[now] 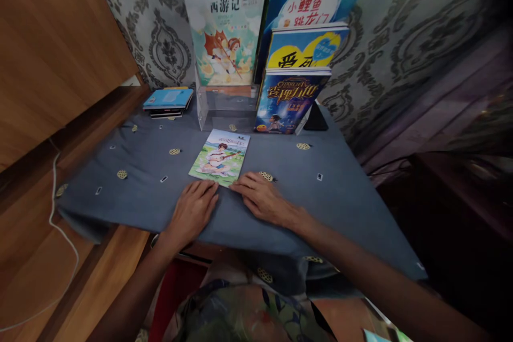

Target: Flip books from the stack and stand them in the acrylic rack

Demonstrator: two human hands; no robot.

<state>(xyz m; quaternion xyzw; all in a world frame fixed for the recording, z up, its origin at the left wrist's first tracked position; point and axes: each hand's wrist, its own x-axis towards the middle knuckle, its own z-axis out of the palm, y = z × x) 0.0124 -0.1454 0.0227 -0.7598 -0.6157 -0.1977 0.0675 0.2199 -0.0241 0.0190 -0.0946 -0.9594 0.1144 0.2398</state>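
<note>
A thin green picture book (pixel 219 157) lies flat in the middle of a table covered with a blue-grey cloth (pixel 332 192). My left hand (pixel 193 210) rests flat on the cloth, its fingertips touching the book's near edge. Beside it my right hand (pixel 262 197) also lies flat with fingers stretched out, its fingertips at the book's near right corner. Neither hand holds anything.
A clear plastic stand (pixel 226 108) holds upright books (pixel 225 21) against the patterned wall; more books (pixel 292 97) lean to its right. A small stack of flat books (pixel 167 101) sits at the back left. A white cable (pixel 54 214) runs along the wooden surface on the left.
</note>
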